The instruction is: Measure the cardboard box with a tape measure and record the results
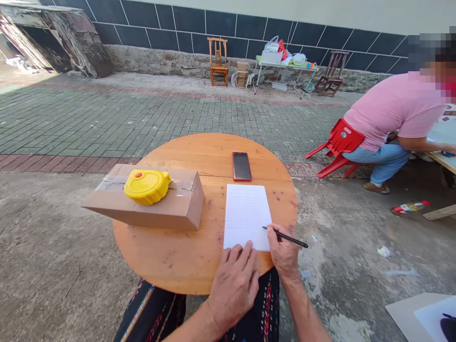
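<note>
Filling the middle of the frame, a round wooden table [160, 251] is topped at centre left by a cardboard box [171, 210]. Right of centre, a written sheet [245, 216] is overlapped at its lower edge by the left hand [235, 275], fingers extended, nothing gripped. On the box, a yellow tape measure [147, 186] is set; above the sheet, a red-edged phone [241, 166] is laid. At the sheet's lower right, a black pen [294, 238] is pinched by the right hand [284, 251].
</note>
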`<state>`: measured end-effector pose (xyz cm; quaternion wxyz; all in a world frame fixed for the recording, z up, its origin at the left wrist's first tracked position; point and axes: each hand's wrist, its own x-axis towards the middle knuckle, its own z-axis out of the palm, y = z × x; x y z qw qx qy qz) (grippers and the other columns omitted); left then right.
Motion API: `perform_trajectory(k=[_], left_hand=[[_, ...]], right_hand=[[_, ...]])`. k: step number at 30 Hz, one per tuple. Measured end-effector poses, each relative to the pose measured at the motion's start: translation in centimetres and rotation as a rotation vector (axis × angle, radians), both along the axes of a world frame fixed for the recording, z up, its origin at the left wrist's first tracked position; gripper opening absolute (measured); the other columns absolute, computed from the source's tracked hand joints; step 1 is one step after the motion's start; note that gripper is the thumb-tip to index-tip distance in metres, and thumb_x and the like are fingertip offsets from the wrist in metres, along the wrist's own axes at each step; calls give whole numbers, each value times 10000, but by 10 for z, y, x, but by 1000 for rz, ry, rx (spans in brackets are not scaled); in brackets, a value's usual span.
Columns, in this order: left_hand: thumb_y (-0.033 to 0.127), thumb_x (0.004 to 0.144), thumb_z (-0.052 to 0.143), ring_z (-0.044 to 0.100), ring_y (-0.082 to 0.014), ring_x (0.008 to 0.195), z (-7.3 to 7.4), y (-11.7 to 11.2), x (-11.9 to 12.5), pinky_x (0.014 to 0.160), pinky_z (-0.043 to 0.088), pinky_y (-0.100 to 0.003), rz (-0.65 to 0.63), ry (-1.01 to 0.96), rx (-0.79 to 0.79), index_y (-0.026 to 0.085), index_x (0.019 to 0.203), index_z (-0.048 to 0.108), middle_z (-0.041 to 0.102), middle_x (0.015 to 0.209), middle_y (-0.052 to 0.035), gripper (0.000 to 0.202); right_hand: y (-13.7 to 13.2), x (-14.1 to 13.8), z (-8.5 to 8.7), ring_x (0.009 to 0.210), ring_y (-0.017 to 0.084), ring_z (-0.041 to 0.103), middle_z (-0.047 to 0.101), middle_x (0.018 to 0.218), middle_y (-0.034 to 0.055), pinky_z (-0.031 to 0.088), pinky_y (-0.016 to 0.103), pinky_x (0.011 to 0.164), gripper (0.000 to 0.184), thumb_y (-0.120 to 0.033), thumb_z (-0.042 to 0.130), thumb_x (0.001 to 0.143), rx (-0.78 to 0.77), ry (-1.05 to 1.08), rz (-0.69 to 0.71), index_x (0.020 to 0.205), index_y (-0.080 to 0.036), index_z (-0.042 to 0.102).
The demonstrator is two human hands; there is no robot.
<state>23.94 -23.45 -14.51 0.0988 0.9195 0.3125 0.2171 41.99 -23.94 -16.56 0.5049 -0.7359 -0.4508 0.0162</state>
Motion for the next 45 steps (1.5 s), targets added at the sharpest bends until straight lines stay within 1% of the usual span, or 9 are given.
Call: perform_trajectory(k=[15,24,27,30,32,37,40,42,45], left_hand=[[265,943,514,554,-294,1134,1,0,0,967,449,-486,-3,18,-20,156,1314,600,603,1416,-62,396],[261,940,511,552,-289,1142,1,0,0,970,458,-492,5,23,-17,160,1311,605,607,1413,-58,396],[267,942,510,552,-292,1144,0,-1,0,973,457,-495,2,26,-19,159,1317,601,600,1421,-56,400],[261,942,511,551,-290,1150,0,-1,0,978,455,-495,1,24,-19,163,1322,596,595,1425,-60,402],[256,940,515,550,-290,1152,0,-1,0,981,455,-492,-1,21,-21,166,1324,594,594,1424,-66,402],[256,933,527,549,-295,1150,-2,-2,0,990,452,-493,-8,18,-29,165,1320,593,591,1424,-73,403],[260,934,522,543,-302,1158,-2,-2,0,995,448,-497,-5,16,-25,159,1325,588,588,1427,-76,409],[263,938,514,540,-303,1163,-3,-2,0,996,448,-497,-6,18,-23,154,1324,588,585,1430,-76,408],[268,939,512,540,-298,1161,-4,-2,0,992,452,-493,-6,14,-16,161,1322,590,586,1428,-74,405]], right_hand=[[-1,1,-2,633,165,618,703,713,13,500,284,646,203,-316,557,902,-29,18,-15,796,-197,683],[-1,0,1,618,165,607,700,700,13,505,285,627,185,-332,600,858,-14,121,-11,763,-201,690],[-2,-1,-1,575,155,594,674,657,5,496,271,568,209,-367,615,855,18,201,-15,754,-199,686],[-3,0,-3,467,127,540,605,566,-23,436,239,455,256,-415,608,875,68,299,-58,780,-185,672],[-4,0,-4,443,117,524,581,547,-37,416,228,433,277,-439,607,886,103,354,-85,812,-178,662],[-5,3,-7,552,147,613,645,625,-19,480,252,517,311,-465,639,888,137,413,-108,985,-172,679],[-8,6,-9,654,182,686,744,794,44,540,295,593,367,-458,663,874,90,415,-95,1101,-171,686],[-12,9,-9,780,212,724,769,950,89,577,342,696,374,-439,634,897,49,343,-59,1158,-175,680],[-15,17,-7,970,234,717,755,1098,104,564,403,878,319,-368,562,952,3,46,13,1196,-197,674]])
